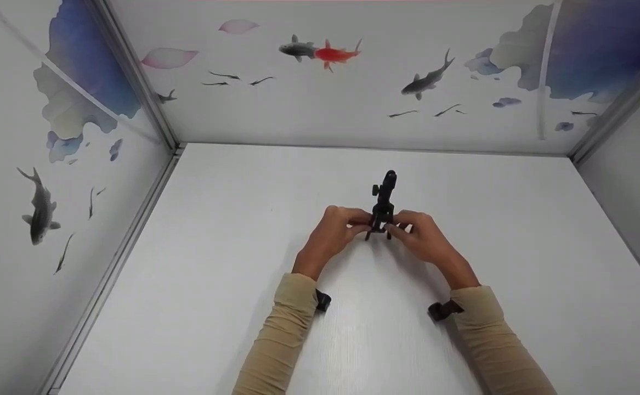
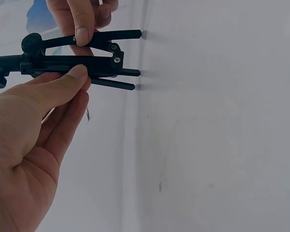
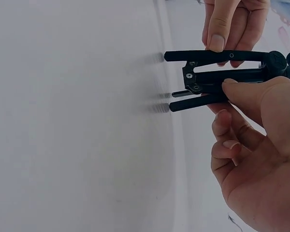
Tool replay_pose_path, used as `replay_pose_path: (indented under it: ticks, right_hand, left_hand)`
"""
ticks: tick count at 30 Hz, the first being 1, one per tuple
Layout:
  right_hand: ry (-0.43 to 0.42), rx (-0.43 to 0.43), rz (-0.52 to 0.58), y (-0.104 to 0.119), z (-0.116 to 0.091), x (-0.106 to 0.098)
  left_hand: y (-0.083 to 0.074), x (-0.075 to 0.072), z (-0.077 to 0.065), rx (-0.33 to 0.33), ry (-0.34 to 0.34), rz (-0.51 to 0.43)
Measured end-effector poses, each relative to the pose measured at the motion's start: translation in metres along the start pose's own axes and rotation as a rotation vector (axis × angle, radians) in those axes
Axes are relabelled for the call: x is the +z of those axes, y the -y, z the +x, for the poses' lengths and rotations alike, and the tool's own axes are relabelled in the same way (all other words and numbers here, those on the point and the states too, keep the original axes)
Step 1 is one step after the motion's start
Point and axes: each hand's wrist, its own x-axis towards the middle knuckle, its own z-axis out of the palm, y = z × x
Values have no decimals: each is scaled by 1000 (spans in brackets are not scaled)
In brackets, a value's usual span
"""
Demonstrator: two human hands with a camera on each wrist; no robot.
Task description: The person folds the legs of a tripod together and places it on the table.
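Black legs [image 2: 117, 35] of a tripod [image 1: 385, 192] are pinched, thumb against fingers, by left grip [image 1: 339, 227] and right grip [image 1: 423, 236]. The tripod is held upright between them, its feet [image 2: 137, 73] at or just above the white table [image 1: 204, 247]. The legs are apparently being adjusted; an even, matched push or pull seems called for next.

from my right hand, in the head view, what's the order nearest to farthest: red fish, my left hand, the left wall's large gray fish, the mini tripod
1. Mini tripod: pinched in the right hand.
2. Left hand: on the tripod's left side.
3. Red fish: on the back wall.
4. Large gray fish: on the left wall.
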Motion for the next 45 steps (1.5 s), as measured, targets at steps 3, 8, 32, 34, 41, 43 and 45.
replay_pose_path:
  ticks: [3, 8, 32, 34, 41, 43, 45]
  right_hand:
    - [7, 4, 6, -1, 0, 0]
    - [10, -6, 20, -2, 1, 1]
    - [47, -5, 31, -2, 2, -3]
    - [52, -8, 29, -2, 3, -3]
    - [100, -8, 3, -3, 3, -8]
    - [117, -14, -13, -3, 2, -10]
    - [126, -22, -27, -3, 1, -12]
  left_hand:
    - [1, 0, 0, 8, -6, 5]
    - [2, 2, 1, 23, -21, -3]
    - [3, 7, 2, 53, -77, 35]
    - [3, 6, 2, 50, -73, 28]
    - [1, 2, 1, 35, -45, -6]
    - [0, 3, 1, 40, -41, -10]
    - [0, 3, 2, 47, -36, -14]
